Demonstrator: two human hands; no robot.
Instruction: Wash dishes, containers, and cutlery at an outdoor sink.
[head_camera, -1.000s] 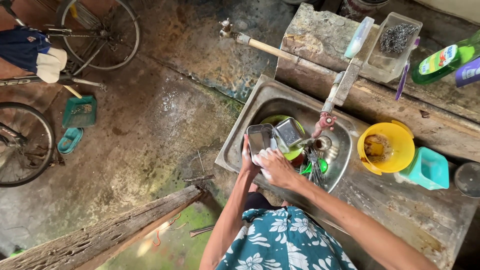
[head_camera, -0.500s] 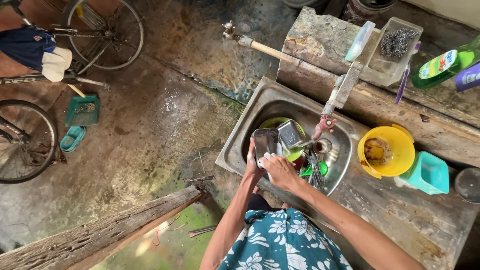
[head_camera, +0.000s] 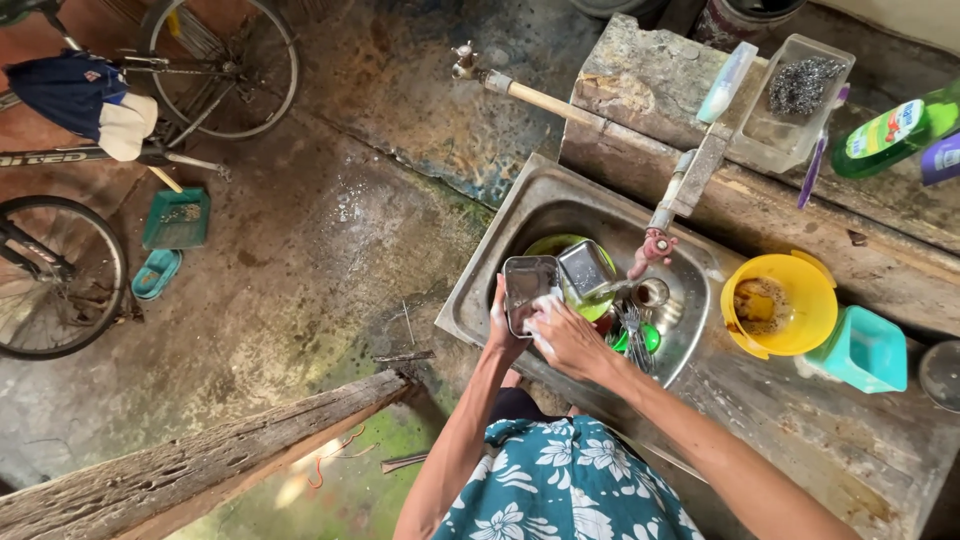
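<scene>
Over the steel sink (head_camera: 480, 270), my left hand (head_camera: 499, 325) grips a rectangular metal container (head_camera: 527, 283) by its near edge. My right hand (head_camera: 562, 335) presses a soapy white sponge (head_camera: 545, 305) against the container's inner side. A second metal container (head_camera: 585, 267) lies beside it on a green plate (head_camera: 548, 244). Forks and a small metal cup (head_camera: 650, 293) rest in the sink under the red tap (head_camera: 652, 246).
A yellow bowl (head_camera: 780, 305) and a teal tub (head_camera: 865, 350) stand on the wet counter at right. A clear box with steel wool (head_camera: 795, 95), a green bottle (head_camera: 895, 130) and a toothbrush sit on the ledge. Bicycles (head_camera: 60, 270) and a green dustpan (head_camera: 176, 218) occupy the left floor.
My hands and the metal container have stayed in place over the sink; the right hand shifted slightly on the container while scrubbing. The camera view moved a little.
</scene>
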